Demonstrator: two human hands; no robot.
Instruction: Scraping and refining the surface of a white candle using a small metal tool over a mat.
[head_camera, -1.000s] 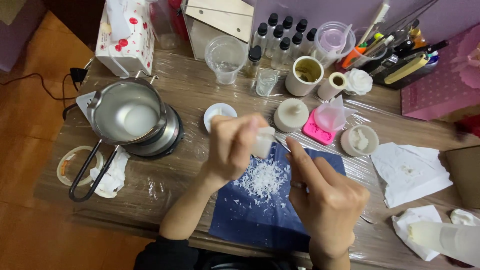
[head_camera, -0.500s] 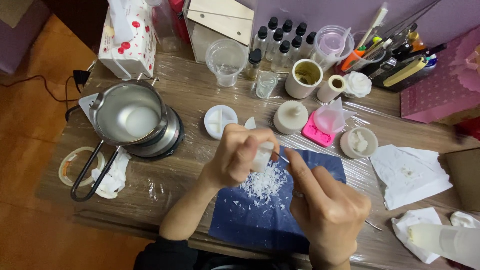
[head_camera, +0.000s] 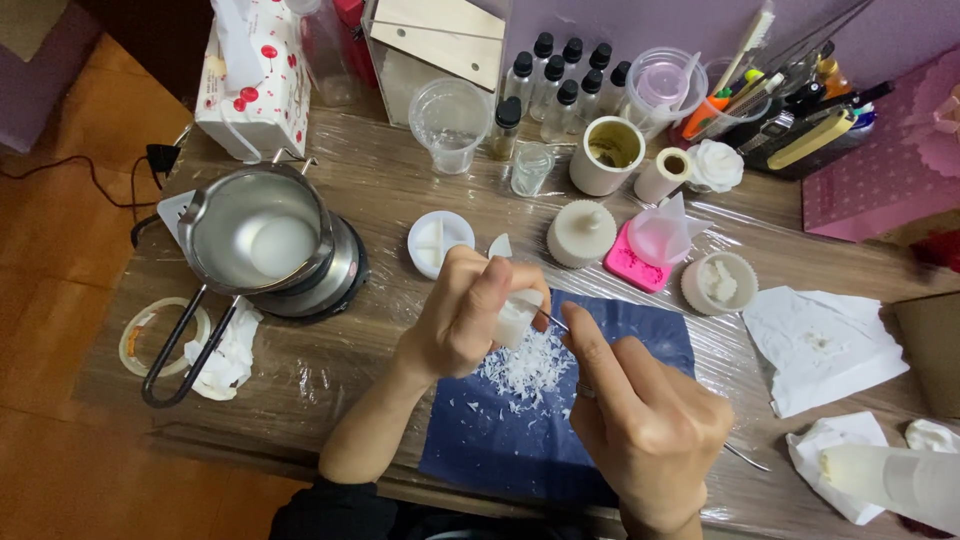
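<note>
Over the blue mat (head_camera: 600, 420), the left hand (head_camera: 462, 320) grips a white wax piece (head_camera: 516, 315) while the right hand (head_camera: 640, 420), pinching a thin metal tool (head_camera: 552, 320), appears to be shaving flakes (head_camera: 520, 370) off it, which likely calls for short, controlled strokes next.

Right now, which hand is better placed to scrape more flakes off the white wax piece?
The right hand: it holds the thin metal tool with its tip against the white wax piece, which the left hand grips above the blue cloth.

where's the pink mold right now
In the head view the pink mold sits right of centre on the table, between the white round mold and the small wax cup.
</note>
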